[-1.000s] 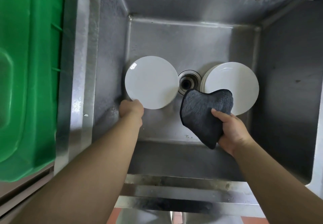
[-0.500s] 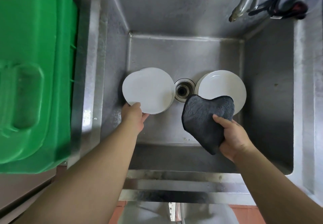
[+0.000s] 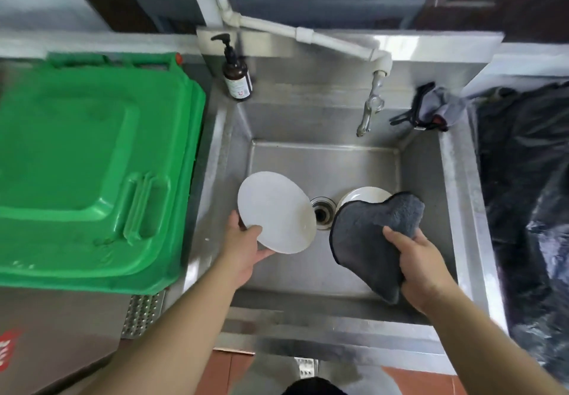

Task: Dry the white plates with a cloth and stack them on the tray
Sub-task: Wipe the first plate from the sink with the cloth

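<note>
Plainly the white plate (image 3: pixel 275 212) in the left hand (image 3: pixel 246 248) is stiff, glazed and probably wet, so it will be slippery and would chip or break if it dropped against the steel sink (image 3: pixel 323 160). It sits tilted above the sink floor, just left of the drain (image 3: pixel 320 211). The grip is a rim pinch: thumb on the upper face, fingers beneath the near edge (a fuller hold under the base would likely be steadier while wiping). The right hand (image 3: pixel 418 267) holds a dark grey cloth (image 3: pixel 369 234), soft, plush and limp, hanging over more white plates (image 3: pixel 361 196) stacked right of the drain. No tray shows in this view. A green plastic lid (image 3: pixel 89 163) lies left of the sink, smooth and ribbed.
</note>
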Motion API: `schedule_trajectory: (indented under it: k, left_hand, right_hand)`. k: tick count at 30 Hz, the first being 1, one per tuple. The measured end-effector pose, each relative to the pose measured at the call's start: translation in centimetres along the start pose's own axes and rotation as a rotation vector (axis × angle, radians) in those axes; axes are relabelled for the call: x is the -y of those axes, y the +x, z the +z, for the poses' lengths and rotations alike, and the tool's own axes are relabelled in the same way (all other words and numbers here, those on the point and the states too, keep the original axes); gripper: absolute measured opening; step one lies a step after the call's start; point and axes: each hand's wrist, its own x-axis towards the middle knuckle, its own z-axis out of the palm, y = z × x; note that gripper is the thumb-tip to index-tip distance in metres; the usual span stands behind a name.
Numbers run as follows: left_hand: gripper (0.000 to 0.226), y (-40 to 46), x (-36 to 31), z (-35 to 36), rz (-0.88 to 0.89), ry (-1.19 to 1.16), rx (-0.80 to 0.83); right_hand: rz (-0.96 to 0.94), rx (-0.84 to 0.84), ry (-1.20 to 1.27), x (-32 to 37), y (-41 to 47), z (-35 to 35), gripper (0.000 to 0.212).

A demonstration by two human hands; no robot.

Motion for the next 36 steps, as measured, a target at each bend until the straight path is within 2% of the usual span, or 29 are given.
schedule_trajectory:
  k: [5, 8, 11, 13, 16, 17, 19, 22, 25, 32, 36]
  left_hand:
    - [0.066, -7.5, -3.8, 2.8, 0.156, 0.040, 0.092]
    - [0.063, -11.6, -5.3, 4.9, 0.263, 0.041, 0.110]
    - [0.060, -14.9, -6.3, 6.8, 0.345, 0.019, 0.122]
    - [0.057, -16.7, -6.9, 7.9, 0.397, 0.013, 0.147]
    - [0.053, -19.0, -7.8, 9.2, 0.455, 0.010, 0.206]
    - [0.053, -19.6, -8.1, 9.5, 0.466, 0.002, 0.224]
    - [0.051, -20.5, -8.7, 10.0, 0.490, -0.013, 0.264]
    - [0.051, -21.4, -9.8, 10.1, 0.521, -0.009, 0.351]
    - [0.056, -21.7, -11.1, 9.4, 0.511, 0.004, 0.392]
    - [0.050, -21.8, -13.3, 7.8, 0.519, -0.002, 0.446]
    - [0.047, -21.8, -14.7, 7.0, 0.544, -0.021, 0.442]
  right_hand:
    - [-0.229, 0.043, -0.169, 6.6, -4.6, -0.1, 0.021]
    - [-0.434, 0.028, -0.319, 10.6, -7.4, 0.1, 0.030]
    - [-0.659, 0.040, -0.493, 14.0, -10.0, 0.7, 0.028]
    - [-0.816, 0.064, -0.604, 15.3, -11.3, 1.3, 0.031]
    - [-0.994, 0.110, -0.759, 15.7, -12.9, 2.4, 0.015]
    - [-1.038, 0.111, -0.832, 15.5, -13.5, 2.8, 0.017]
    - [-1.117, 0.096, -1.017, 14.9, -14.6, 3.5, 0.032]
    - [-1.168, 0.108, -1.233, 14.4, -16.0, 4.4, 0.061]
    - [-1.156, 0.118, -1.234, 14.9, -16.7, 4.6, 0.072]
    - [-1.193, -0.208, -1.124, 15.0, -16.6, 6.5, 0.046]
    - [-1.139, -0.257, -1.074, 15.7, -16.1, 6.6, 0.040]
